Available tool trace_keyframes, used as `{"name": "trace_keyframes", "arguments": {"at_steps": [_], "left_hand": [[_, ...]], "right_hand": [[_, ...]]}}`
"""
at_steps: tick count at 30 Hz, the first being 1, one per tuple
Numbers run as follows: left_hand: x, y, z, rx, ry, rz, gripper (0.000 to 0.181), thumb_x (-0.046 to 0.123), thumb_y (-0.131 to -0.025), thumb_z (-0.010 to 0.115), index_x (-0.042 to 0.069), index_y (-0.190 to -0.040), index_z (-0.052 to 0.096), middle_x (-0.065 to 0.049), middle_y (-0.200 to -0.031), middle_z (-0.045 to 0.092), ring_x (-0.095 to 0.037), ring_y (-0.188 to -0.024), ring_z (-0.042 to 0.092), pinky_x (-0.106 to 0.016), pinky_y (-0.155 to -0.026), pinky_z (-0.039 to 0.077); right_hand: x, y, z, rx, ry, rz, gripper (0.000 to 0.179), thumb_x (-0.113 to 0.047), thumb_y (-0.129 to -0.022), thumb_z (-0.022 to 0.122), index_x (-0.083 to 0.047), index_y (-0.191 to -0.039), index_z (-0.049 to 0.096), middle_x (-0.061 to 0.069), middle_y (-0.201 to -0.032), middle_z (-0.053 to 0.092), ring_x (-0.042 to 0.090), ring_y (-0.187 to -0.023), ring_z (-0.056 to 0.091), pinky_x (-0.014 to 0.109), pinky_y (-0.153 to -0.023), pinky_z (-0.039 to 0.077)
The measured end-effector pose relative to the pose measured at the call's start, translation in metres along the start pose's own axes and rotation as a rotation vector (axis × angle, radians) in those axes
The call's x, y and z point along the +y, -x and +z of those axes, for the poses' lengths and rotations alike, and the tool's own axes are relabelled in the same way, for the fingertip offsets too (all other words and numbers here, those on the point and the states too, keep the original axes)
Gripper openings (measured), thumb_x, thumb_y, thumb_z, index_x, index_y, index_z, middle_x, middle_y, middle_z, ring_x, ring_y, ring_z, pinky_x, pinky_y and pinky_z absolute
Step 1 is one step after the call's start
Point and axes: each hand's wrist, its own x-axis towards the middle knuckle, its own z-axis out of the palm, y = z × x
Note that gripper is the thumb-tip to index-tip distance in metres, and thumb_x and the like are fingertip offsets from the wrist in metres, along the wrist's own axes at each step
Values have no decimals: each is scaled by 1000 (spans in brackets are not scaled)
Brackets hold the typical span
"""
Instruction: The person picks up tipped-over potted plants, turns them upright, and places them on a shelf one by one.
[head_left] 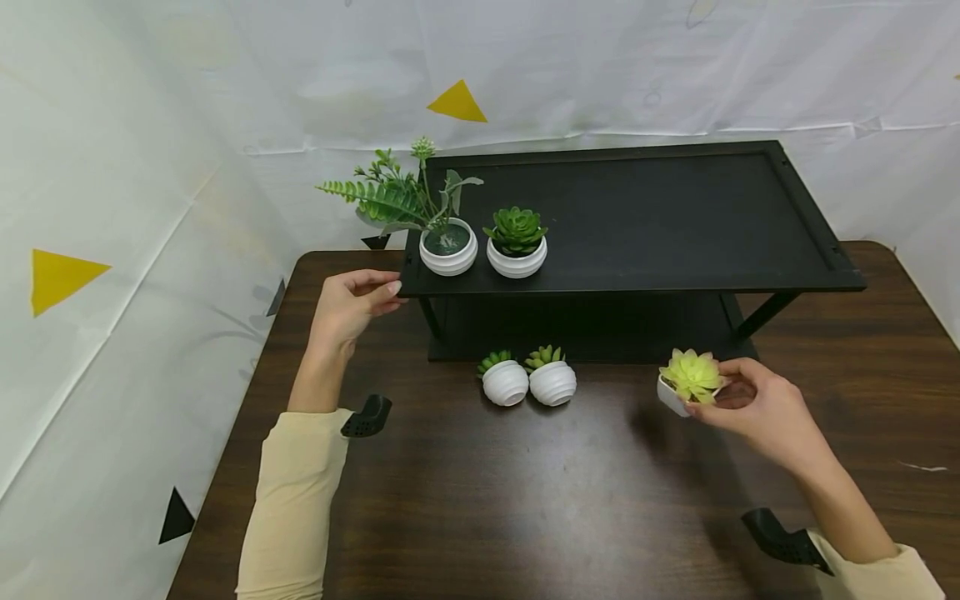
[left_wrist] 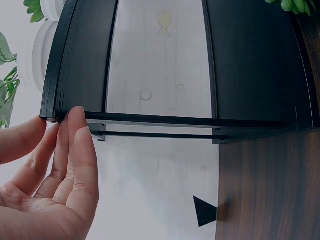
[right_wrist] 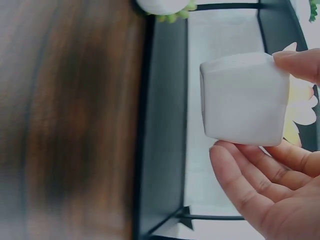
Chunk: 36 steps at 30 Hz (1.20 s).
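My left hand (head_left: 352,304) pinches the left front corner of a black two-tier shelf (head_left: 645,221), thumb on one side of the board and fingers on the other. In the left wrist view the fingertips touch the board's edge. My right hand (head_left: 765,408) holds a yellow-green potted succulent (head_left: 692,377) above the table, in front of the shelf's right part. Its squarish white pot (right_wrist: 245,100) sits between thumb and fingers in the right wrist view. On the upper board, at the left, stand a potted fern-like plant (head_left: 448,250) and a dark green potted succulent (head_left: 517,242).
Two small potted succulents in round white pots, the left one (head_left: 505,382) and the right one (head_left: 552,383), lean side by side on the brown table (head_left: 525,517) before the lower board (head_left: 585,325). A white sheet (head_left: 570,67) hangs behind and at the left.
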Motion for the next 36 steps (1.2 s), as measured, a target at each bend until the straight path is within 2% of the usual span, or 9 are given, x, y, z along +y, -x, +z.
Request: {"name": "trace_keyframes", "arguments": {"at_steps": [8,11,18,27,36], "left_hand": [[3,4,0,2,38,27,25,5,-86,63,-10,-106,63,-12,-95,61,-24,-78,66,-25,-72,55],[2,3,0,1,30,18,25,4,-86,63,-10,-107,62,-12,-95,61,-23,-78,66,-26,-73,55],[0,-1,0,-4,0,4,26,4,-88,60,-11,-109,60,-10,-95,59,-11,-71,65,-26,-75,54],[0,0,0,-2,2,11,26,4,-87,61,-10,-109,61,-10,-93,60,-17,-75,65,-26,-73,54],[0,0,-1,-4,6,5,27,4,-88,61,-10,-110,60,-8,-93,60,-11,-72,64,-26,-74,54]], "right_hand": [[-17,-3,-12,6,33,-24,56,-27,-75,76,7,-112,52,15,-90,62,-7,-69,52,22,-53,47],[-24,-4,-18,13,42,-39,55,-26,-75,76,7,-112,52,15,-90,63,-8,-69,52,22,-52,46],[-40,-8,-29,-4,2,-40,56,-24,-76,75,8,-115,50,17,-94,60,-7,-69,53,18,-53,47],[-59,-17,-37,-2,-17,-79,55,-21,-74,77,8,-113,51,16,-94,57,-5,-69,55,12,-55,46],[-73,-28,-43,-12,-15,-94,53,-21,-73,78,5,-112,53,16,-96,57,-3,-70,55,12,-56,46]]}}
